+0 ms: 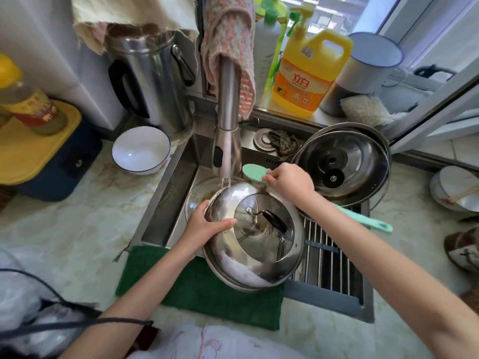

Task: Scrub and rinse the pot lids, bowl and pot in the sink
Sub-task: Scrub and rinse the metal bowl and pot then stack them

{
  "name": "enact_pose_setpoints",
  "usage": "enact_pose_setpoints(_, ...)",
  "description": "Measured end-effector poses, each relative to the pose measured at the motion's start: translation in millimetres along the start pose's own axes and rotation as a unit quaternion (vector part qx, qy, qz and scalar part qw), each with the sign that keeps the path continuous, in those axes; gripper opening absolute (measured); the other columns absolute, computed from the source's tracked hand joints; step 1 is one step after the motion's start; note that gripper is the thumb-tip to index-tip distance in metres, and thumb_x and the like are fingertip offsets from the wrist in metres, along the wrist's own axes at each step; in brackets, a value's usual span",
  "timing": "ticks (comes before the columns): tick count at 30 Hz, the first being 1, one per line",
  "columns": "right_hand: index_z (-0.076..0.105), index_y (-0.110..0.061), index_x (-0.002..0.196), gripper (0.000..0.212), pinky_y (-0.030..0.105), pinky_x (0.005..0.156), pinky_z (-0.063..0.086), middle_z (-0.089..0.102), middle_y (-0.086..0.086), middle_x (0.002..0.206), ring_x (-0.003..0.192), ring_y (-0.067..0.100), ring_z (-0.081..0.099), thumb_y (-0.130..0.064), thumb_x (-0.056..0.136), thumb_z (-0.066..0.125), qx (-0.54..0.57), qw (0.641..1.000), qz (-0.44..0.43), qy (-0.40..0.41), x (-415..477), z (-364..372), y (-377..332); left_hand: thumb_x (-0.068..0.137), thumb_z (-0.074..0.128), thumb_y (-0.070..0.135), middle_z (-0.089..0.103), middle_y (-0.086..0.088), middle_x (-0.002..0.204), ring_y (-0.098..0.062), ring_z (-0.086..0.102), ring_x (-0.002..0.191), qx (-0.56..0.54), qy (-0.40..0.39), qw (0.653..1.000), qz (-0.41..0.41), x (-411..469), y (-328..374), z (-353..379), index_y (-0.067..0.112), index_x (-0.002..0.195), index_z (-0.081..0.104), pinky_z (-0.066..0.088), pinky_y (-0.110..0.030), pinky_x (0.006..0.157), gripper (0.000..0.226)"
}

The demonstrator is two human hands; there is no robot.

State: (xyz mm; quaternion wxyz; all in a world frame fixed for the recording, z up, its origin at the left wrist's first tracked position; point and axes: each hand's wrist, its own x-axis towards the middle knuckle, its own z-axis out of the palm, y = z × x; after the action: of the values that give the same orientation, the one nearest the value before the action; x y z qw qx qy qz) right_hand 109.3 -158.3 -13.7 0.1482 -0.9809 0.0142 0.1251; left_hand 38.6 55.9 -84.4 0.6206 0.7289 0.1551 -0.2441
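Note:
A large steel pot lid [241, 260] with a glass centre and black knob is tilted over the sink [166, 200]. My left hand [207, 224] grips its left rim, thumb on top. My right hand [287, 181] holds a green dish brush [255, 171] by its neck at the lid's far edge; its long green handle [363, 218] sticks out to the right. Water runs from the steel faucet [226, 141] onto the lid's top edge. Under the lid, a glass lid or bowl [197, 195] shows partly. A second lid lies in a steel pot [344, 164] at the back right.
A white bowl [141, 150] stands on the counter left of the sink, a steel kettle [153, 79] behind it. A yellow detergent jug [308, 73] and enamel mug [368, 63] are on the sill. A green cloth [197, 288] lies on the front edge; a wire rack [329, 260] fills the sink's right side.

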Motion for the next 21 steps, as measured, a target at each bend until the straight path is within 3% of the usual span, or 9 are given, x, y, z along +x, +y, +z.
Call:
enact_pose_setpoints(2, 0.069, -0.024, 0.115, 0.033, 0.026, 0.062, 0.041, 0.072, -0.001, 0.107, 0.066, 0.005, 0.059, -0.043, 0.089, 0.061, 0.053, 0.996, -0.05, -0.047, -15.1, 7.0, -10.1, 0.045, 0.088, 0.057, 0.045, 0.0, 0.143, -0.02, 0.046, 0.128, 0.008, -0.005, 1.0, 0.0, 0.6, 2.6, -0.6, 0.019, 0.145, 0.034, 0.041, -0.043, 0.107, 0.12)
enact_pose_setpoints(4, 0.066, -0.032, 0.119, 0.036, 0.025, 0.066, 0.041, 0.069, -0.007, 0.115, 0.079, 0.005, 0.063, -0.045, 0.086, 0.064, 0.07, 0.989, -0.089, -0.098, -28.5, 12.9, -20.1, 0.043, 0.089, 0.057, 0.049, -0.001, 0.139, -0.021, 0.048, 0.126, 0.005, -0.006, 1.0, 0.0, 1.5, 2.6, -2.6, 0.018, 0.143, 0.037, 0.042, -0.042, 0.106, 0.119)
enact_pose_setpoints(6, 0.063, -0.033, 0.123, 0.039, 0.03, 0.074, 0.046, 0.068, -0.003, 0.118, 0.101, 0.016, 0.064, -0.048, 0.087, 0.061, 0.037, 0.998, -0.032, -0.033, -21.0, 9.3, -13.6, 0.057, 0.088, 0.045, 0.044, -0.003, 0.144, -0.022, 0.044, 0.129, 0.014, -0.007, 1.0, -0.009, 0.1, 4.1, -3.2, 0.017, 0.147, 0.03, 0.039, -0.042, 0.107, 0.11)
enact_pose_setpoints(8, 0.052, -0.022, 0.133, 0.052, 0.035, 0.079, 0.046, 0.065, 0.005, 0.12, 0.108, 0.025, 0.061, -0.051, 0.09, 0.056, 0.014, 0.998, 0.056, 0.033, -14.2, 0.3, 2.3, 0.061, 0.086, 0.043, 0.037, -0.003, 0.149, -0.022, 0.039, 0.133, 0.031, -0.009, 0.999, -0.006, 1.8, 2.2, -3.0, 0.018, 0.149, 0.025, 0.036, -0.042, 0.109, 0.109)
enact_pose_setpoints(10, 0.052, -0.012, 0.129, 0.065, 0.031, 0.07, 0.046, 0.066, 0.007, 0.113, 0.097, 0.022, 0.063, -0.06, 0.085, 0.056, 0.122, 0.988, 0.099, 0.01, -20.0, -4.2, 11.8, 0.059, 0.086, 0.046, 0.036, -0.003, 0.15, -0.021, 0.038, 0.134, 0.044, -0.008, 0.999, 0.007, 3.4, 7.4, -4.4, 0.018, 0.149, 0.025, 0.035, -0.042, 0.11, 0.112)
enact_pose_setpoints(13, 0.068, -0.014, 0.096, 0.053, 0.024, 0.051, 0.037, 0.066, 0.0, 0.076, 0.06, 0.01, 0.055, -0.06, 0.072, 0.07, 0.242, 0.961, 0.069, -0.114, -46.2, -0.4, 9.6, 0.064, 0.085, 0.039, 0.038, -0.004, 0.148, -0.021, 0.04, 0.132, 0.054, -0.011, 0.998, 0.011, 10.1, 14.9, -7.6, 0.016, 0.148, 0.028, 0.036, -0.036, 0.108, 0.105)
enact_pose_setpoints(16, 0.068, -0.007, 0.09, 0.048, 0.026, 0.054, 0.034, 0.057, 0.0, 0.067, 0.057, 0.011, 0.05, -0.051, 0.072, 0.076, 0.271, 0.947, 0.066, -0.16, -58.8, 10.6, 13.5, 0.066, 0.082, 0.04, 0.044, 0.001, 0.138, -0.016, 0.046, 0.12, 0.049, -0.031, 0.998, 0.019, 11.7, 25.2, -8.9, 0.017, 0.147, 0.03, 0.039, -0.028, 0.097, 0.099)
enact_pose_setpoints(18, 0.067, -0.005, 0.088, 0.039, 0.026, 0.053, 0.036, 0.057, 0.0, 0.065, 0.056, 0.012, 0.05, -0.043, 0.079, 0.072, 0.283, 0.945, 0.067, -0.149, -61.5, 13.8, 11.2, 0.059, 0.077, 0.061, 0.049, -0.002, 0.137, -0.016, 0.05, 0.117, -0.011, -0.066, 0.998, -0.001, 8.0, 32.5, -8.7, 0.018, 0.143, 0.037, 0.041, -0.024, 0.092, 0.103)
enact_pose_setpoints(21, 0.066, -0.01, 0.08, 0.023, 0.028, 0.053, 0.038, 0.06, -0.003, 0.06, 0.051, 0.01, 0.051, -0.032, 0.084, 0.068, 0.292, 0.949, 0.06, -0.102, -66.6, 13.5, 3.9, 0.088, 0.042, 0.061, 0.057, -0.001, 0.128, -0.016, 0.055, 0.117, -0.093, -0.068, 0.993, -0.002, 4.0, 42.4, -8.4, 0.022, 0.13, 0.049, 0.045, -0.019, 0.09, 0.058)
